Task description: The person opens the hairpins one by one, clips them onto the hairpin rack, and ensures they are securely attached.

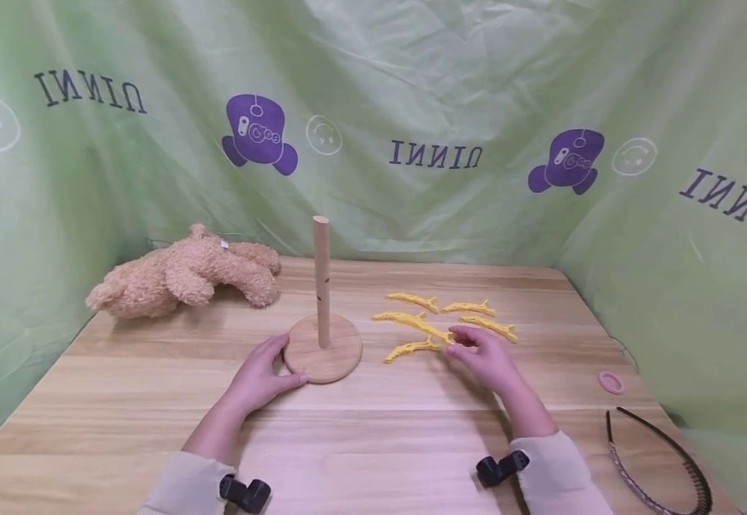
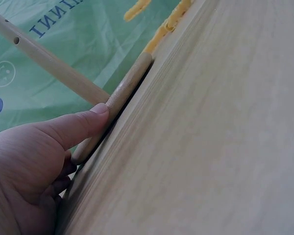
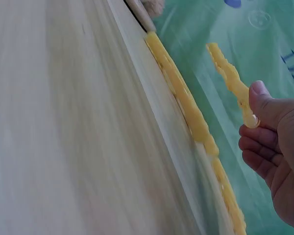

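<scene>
A wooden stand, a round base (image 1: 341,361) with an upright post (image 1: 323,286) bearing small dark holes, stands left of the table's middle. My left hand (image 1: 260,379) grips the base's left rim, its thumb (image 2: 83,125) along the edge and the other fingers round the side. To the right, my right hand (image 1: 486,357) pinches one end of a yellow branch-shaped piece (image 3: 230,76) between thumb and fingers, raised over the table. Several similar yellow pieces (image 1: 408,348) lie around it on the table, and the held one overlaps another in the head view.
A fluffy brown plush toy (image 1: 187,275) lies at the back left. At the right side are a pink ring (image 1: 611,383) and a dark toothed headband (image 1: 695,472). Green printed cloth (image 1: 373,193) hangs around the wooden table (image 1: 360,450).
</scene>
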`<state>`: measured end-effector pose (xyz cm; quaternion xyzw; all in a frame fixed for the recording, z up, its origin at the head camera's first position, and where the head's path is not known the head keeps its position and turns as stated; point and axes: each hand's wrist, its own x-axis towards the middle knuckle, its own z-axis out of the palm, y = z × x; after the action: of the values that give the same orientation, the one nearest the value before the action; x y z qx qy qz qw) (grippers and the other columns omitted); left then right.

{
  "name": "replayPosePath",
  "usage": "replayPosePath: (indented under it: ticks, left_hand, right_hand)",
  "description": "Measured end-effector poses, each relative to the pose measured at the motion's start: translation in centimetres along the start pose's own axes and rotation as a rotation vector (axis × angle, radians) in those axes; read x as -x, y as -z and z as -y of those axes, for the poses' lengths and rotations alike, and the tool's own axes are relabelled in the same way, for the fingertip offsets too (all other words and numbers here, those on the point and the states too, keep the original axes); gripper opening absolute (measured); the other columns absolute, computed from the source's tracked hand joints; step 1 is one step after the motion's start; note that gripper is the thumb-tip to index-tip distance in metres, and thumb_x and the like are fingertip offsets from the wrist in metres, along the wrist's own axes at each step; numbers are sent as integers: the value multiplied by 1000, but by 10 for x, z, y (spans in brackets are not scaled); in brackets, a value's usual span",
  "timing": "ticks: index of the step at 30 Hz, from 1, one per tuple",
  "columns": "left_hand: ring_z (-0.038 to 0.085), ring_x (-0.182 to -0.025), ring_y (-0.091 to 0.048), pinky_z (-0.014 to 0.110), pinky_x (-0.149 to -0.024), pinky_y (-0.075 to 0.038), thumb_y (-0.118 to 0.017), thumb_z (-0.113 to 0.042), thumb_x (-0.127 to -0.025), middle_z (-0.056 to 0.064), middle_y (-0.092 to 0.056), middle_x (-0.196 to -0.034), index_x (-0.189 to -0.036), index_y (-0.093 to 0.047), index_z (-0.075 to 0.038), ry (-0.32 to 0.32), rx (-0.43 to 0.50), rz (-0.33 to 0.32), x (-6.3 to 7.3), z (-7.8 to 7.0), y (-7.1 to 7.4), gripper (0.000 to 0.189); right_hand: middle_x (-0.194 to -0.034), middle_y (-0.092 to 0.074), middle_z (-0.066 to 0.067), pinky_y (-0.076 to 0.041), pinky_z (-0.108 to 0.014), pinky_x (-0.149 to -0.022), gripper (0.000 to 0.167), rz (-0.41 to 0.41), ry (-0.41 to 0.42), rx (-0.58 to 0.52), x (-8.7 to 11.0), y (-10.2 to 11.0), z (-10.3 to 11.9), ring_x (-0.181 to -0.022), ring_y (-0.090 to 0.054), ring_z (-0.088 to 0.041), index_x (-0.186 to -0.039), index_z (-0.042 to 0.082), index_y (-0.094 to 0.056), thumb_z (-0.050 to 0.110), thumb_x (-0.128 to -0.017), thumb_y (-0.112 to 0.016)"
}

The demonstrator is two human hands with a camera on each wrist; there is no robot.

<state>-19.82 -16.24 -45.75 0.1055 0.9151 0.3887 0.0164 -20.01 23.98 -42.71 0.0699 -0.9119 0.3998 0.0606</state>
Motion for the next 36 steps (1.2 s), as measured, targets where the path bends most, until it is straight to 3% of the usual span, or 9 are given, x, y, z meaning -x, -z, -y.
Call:
replayPosePath:
  ticks: [12,22,36]
  left_hand:
    - [49,-141,-30,60,-118,-24,-83,-37,-76,30,-36,-151,-146,-36,9,-8,-12,-12,-2,1,0,96]
    - [49,-141,-32,60,-119,-24,-83,-36,-76,30,-37,-151,-145,-37,10,-7,-5,-17,-1,0,-1,95]
    - [48,-141,-31,59,-119,-24,-83,-35,-76,30,-37,-151,-145,-37,10,1,1,-24,-1,-2,-1,94]
  right_hand:
    - [-99,-74,-11,-55,-26,-73,23,20,88,-51,-28,-44,57,-93,-66,-24,-109,3,-71,13,-89,-72]
    - [-94,-74,-8,-55,-29,-75,19,40,164,-54,-47,-77,92,-90,-66,-21,-104,5,-73,13,-88,-73]
    - [-97,-73,-9,-58,-33,-80,21,118,196,-58,-59,-95,106,-92,-67,-22,-107,3,-72,14,-88,-72]
